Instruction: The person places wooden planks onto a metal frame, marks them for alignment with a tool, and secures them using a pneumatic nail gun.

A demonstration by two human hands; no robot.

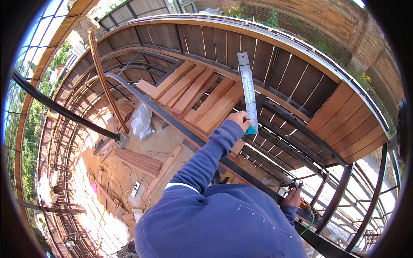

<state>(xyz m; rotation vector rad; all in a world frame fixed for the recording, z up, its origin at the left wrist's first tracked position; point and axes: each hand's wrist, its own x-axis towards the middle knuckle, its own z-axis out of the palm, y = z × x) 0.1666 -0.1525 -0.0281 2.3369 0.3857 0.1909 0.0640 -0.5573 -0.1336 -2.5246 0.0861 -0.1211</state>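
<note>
Left hand [239,119] closed around the near end of a long steel ruler [248,88], beside its teal corner piece [251,130]. Ruler standing nearly straight away from the hand toward the far side, laid over the dark metal rails [284,129] and reaching up across the brown slats [266,56] of the curved decking. Just left of that hand, a loose fan of lighter reddish boards [195,92], resting on the framework and touching one another at their edges. Blue sleeve [206,159] stretched from the near centre up to the hand.

Right hand [293,198] low on the right, well apart from the ruler, fingers curled around a small metal piece [294,185] at the dark beam [241,172]; exact grip hard to make out at this size.

Farther left and below, a sandy floor [159,137] with a clear plastic bag [142,121], a stack of short planks [137,161], a white power strip [135,189] and scattered offcuts. Brick wall [327,21] across the far right.
</note>
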